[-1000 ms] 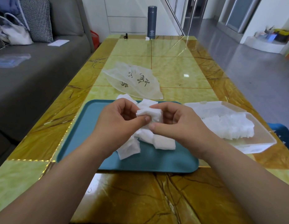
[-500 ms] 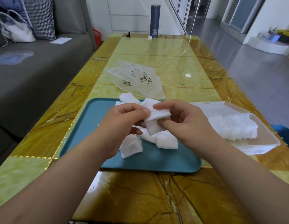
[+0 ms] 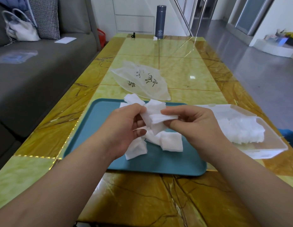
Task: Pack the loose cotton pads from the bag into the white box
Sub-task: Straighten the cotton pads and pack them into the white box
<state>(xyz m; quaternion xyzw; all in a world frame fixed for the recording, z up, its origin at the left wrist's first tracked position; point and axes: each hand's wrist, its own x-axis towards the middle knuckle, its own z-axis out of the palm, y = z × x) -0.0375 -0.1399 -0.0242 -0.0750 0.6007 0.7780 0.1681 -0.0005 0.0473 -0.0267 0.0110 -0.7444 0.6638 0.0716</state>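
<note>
Head: cotton pads (image 3: 240, 130) in white box (image 3: 266, 145)

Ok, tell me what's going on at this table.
A person works over a teal tray. The left hand and right hand both pinch a small stack of pads just above it. More loose pads lie on the tray below. The box at the right is open and already holds a row of pads. The bag lies flat on the table beyond the tray.
</note>
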